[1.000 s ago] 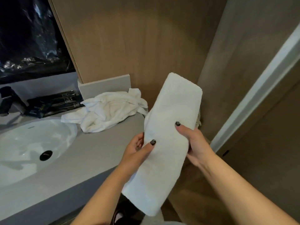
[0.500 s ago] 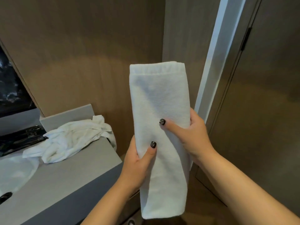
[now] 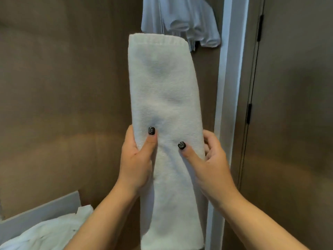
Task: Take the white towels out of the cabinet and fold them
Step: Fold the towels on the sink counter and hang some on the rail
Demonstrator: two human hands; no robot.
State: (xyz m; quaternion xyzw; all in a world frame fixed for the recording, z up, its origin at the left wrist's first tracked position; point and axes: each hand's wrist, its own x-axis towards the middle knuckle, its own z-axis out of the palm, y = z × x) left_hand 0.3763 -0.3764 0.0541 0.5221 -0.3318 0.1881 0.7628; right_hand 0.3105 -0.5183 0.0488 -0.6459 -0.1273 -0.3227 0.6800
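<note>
Holding a long folded white towel (image 3: 165, 112) upright in mid-air before a brown wooden wall (image 3: 63, 87), the left hand (image 3: 137, 157) clamps its left edge, thumb pressed on the front and fingers hidden behind, while the right hand (image 3: 210, 163) clamps the right edge the same way, thumb across the cloth. A crumpled white towel (image 3: 46, 231) lies on the counter at near left, beside a grey backsplash (image 3: 43, 212), and pale cloth (image 3: 182, 20) hangs at far top, just left of a white frame (image 3: 228, 87).
</note>
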